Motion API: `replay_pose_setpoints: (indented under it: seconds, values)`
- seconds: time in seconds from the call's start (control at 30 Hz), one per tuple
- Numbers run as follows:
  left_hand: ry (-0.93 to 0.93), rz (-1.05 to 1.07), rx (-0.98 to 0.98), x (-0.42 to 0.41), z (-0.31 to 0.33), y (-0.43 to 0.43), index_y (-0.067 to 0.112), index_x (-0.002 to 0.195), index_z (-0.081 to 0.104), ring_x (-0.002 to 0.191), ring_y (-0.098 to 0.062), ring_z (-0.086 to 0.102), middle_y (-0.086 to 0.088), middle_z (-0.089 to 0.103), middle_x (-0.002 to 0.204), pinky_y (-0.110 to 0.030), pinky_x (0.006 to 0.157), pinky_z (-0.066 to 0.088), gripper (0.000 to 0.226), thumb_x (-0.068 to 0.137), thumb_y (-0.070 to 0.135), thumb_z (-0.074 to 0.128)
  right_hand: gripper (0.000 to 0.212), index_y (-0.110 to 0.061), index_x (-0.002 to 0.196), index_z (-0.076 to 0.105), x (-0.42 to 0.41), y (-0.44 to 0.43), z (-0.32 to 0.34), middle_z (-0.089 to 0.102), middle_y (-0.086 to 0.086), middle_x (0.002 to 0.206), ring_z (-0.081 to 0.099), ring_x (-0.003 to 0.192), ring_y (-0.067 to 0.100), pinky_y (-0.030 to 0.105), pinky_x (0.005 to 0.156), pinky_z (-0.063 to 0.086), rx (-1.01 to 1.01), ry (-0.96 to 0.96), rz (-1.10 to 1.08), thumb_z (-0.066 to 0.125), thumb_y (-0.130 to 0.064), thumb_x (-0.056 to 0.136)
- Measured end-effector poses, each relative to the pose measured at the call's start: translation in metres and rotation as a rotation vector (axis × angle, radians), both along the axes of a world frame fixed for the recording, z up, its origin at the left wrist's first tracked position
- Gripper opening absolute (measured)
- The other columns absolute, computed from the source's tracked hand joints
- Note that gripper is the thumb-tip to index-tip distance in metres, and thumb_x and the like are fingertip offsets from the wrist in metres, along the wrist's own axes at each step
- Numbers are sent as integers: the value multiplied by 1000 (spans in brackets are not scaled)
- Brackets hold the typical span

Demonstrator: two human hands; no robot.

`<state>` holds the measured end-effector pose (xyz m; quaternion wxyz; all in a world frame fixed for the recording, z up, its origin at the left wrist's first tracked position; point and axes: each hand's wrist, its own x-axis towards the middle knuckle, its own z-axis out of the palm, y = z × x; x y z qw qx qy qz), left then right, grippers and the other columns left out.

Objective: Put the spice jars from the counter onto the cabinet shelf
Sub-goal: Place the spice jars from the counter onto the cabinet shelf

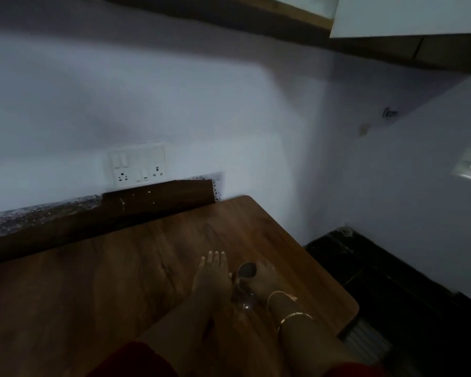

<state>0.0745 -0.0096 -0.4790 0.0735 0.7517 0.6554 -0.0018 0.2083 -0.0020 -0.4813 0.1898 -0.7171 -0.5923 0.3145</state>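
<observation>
The right hand (265, 278) curls round a small clear spice jar (242, 284) with a dark lid, low at the bench (120, 281). The left hand (211, 276) lies just beside it, fingers straight. The jar looks like glass, so likely light, rigid, slick and breakable, and best gripped around the body.

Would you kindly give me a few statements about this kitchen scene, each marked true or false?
1. The right hand grips a glass jar with a dark lid. True.
2. The left hand is balled into a fist. False: its fingers are straight, beside the jar.
3. A switch and socket plate sits on the wall above the counter. True.
4. The counter is white marble. False: it is brown with a wood grain.
5. The bangles are on the left wrist. False: they are on the right wrist.
</observation>
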Motion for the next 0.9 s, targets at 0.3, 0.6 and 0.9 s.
replay_pose_setpoints:
  seconds: [0.3, 0.6, 0.9]
  values:
    - [-49, 94, -92, 3, -9, 24, 2, 150, 1, 147, -28, -1, -15, 4, 159, -40, 119, 1, 60, 102, 29, 23, 89, -13, 148, 24, 8, 16, -10, 27, 12, 152, 29, 140, 31, 38, 111, 33, -97, -86, 124, 73, -34, 77]
    - [-600, 486, 72, 4, 20, 64, 11, 129, 51, 123, -27, 50, -12, 52, 133, -45, 109, 34, 48, 98, 42, 29, 58, -15, 137, 48, 14, 73, 64, 52, -1, 122, 51, 109, 15, 27, 92, 46, 49, 465, 118, 68, -28, 84]
    - [-1613, 712, 136, 0, 128, 106, 4, 124, 54, 102, -34, 60, -16, 62, 117, -47, 96, 47, 64, 97, 56, 28, 46, -5, 135, 51, 7, 119, 190, 55, 5, 134, 52, 121, 15, 22, 99, 44, 346, 721, 322, 58, -7, 90]
